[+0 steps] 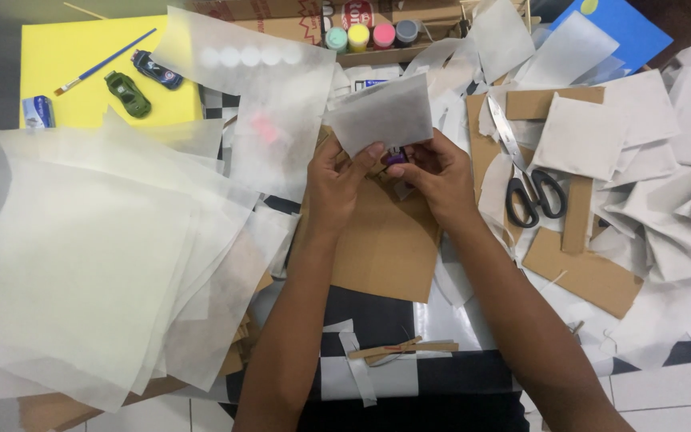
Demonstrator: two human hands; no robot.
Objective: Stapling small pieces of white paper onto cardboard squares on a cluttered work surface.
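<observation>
— Checkered floor (665,384) carries everything, yes? What is near the far edge?

— Yellow card sheet (81,72) with a green toy car (127,94), and black-handled scissors (531,188) to the right.

— And the hands?

— Left hand (337,180) pinches a white translucent paper piece (381,116); right hand (437,176) is closed on a small purple object (395,158), above a brown cardboard piece (385,240) at the middle.

I take this for a home craft corner: tiled floor (665,392), paint pots (371,36), scissors (531,188), cardboard scraps (585,276), paper sheets (81,264) and toy cars (127,94) crowd the surface.
</observation>
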